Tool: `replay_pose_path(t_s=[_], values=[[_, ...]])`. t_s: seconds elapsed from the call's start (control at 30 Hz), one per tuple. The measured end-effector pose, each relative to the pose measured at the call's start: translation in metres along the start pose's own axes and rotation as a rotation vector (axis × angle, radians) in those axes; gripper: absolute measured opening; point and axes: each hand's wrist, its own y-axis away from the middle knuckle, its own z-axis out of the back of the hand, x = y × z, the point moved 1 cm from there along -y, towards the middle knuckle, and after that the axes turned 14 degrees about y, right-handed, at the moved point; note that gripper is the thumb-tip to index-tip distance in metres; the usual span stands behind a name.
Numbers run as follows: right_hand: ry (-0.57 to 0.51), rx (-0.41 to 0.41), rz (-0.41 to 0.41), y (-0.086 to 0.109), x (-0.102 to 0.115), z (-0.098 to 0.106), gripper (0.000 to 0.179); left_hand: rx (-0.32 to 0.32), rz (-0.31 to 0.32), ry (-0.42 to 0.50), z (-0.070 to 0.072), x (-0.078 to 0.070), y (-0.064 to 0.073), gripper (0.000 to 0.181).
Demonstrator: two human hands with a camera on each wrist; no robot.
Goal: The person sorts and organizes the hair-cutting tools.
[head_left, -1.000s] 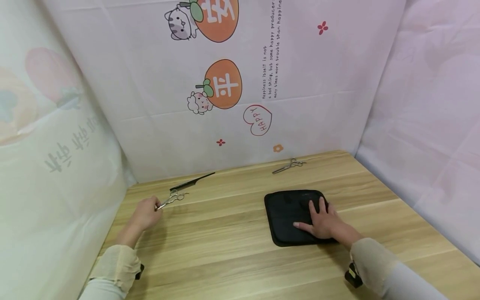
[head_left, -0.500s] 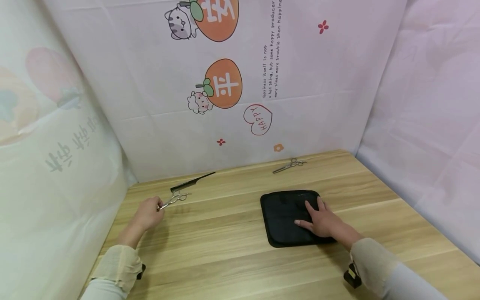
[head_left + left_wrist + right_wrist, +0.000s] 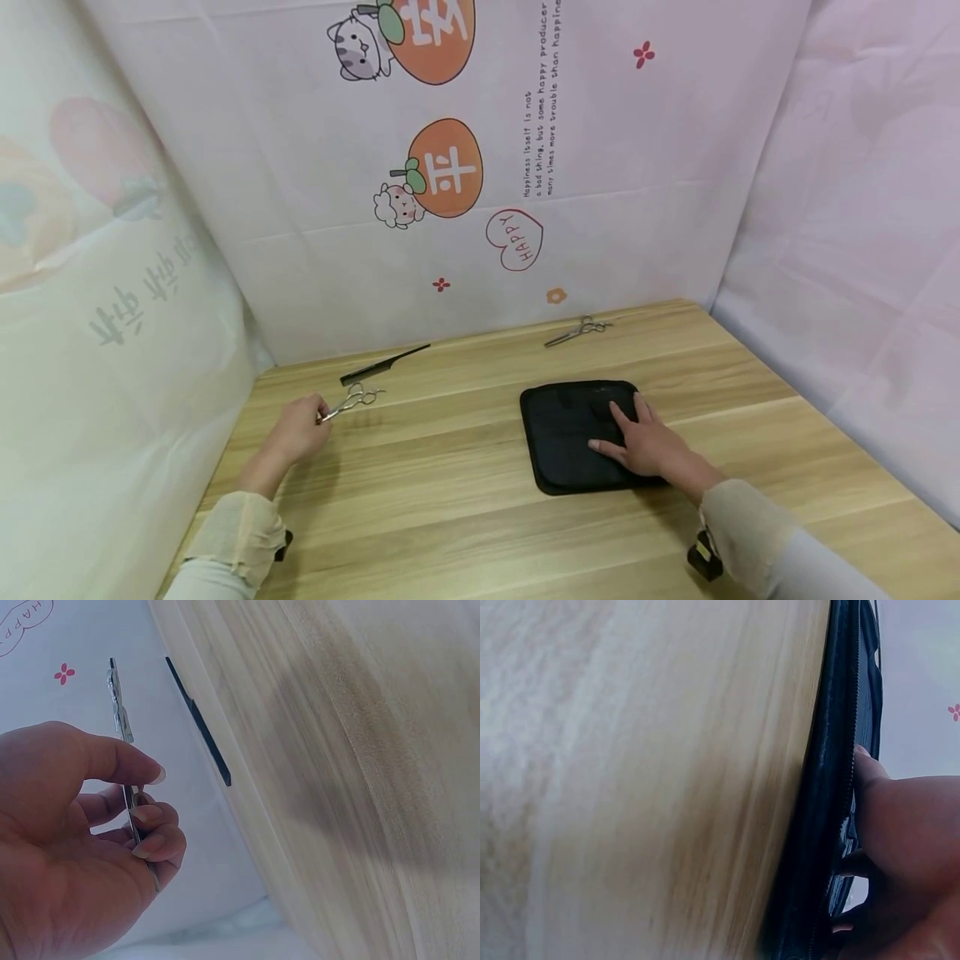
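Note:
My left hand [image 3: 294, 429] pinches silver hairdressing scissors [image 3: 348, 403] by the blade end, between thumb and curled fingers, and their ring handles point away to the right. The left wrist view shows the scissors [image 3: 116, 701] edge-on above the wooden table. A flat black zipped case [image 3: 558, 442] with rounded corners lies on the table at right of centre. On its right half rests my right hand [image 3: 648, 443], fingers spread and thumb pointing left. The zipper runs along the case's [image 3: 825, 772] side edge in the right wrist view.
A black tail comb [image 3: 382, 365] lies near the table's back edge, just beyond the scissors' handles. Thinning shears [image 3: 576, 332] lie at the back, behind the case. Printed white sheets [image 3: 615, 208] hang behind and on both sides of the wooden table [image 3: 435, 517].
The black case has shifted slightly left under my right hand, then stayed still. My left hand has moved a little to the right with the scissors.

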Motion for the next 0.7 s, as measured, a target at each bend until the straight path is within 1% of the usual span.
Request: replay_pose_path(t_s=[0.33,0.7], values=[[0.005,0.013,-0.017,-0.002,0.004,-0.002,0.087,0.012,0.005,0.02,-0.001,-0.003,0.0,0.012],[-0.01,0.029,-0.014,-0.005,0.021,-0.001,0.087,-0.009,-0.039,0.006,-0.004,-0.008,0.002,0.009]])
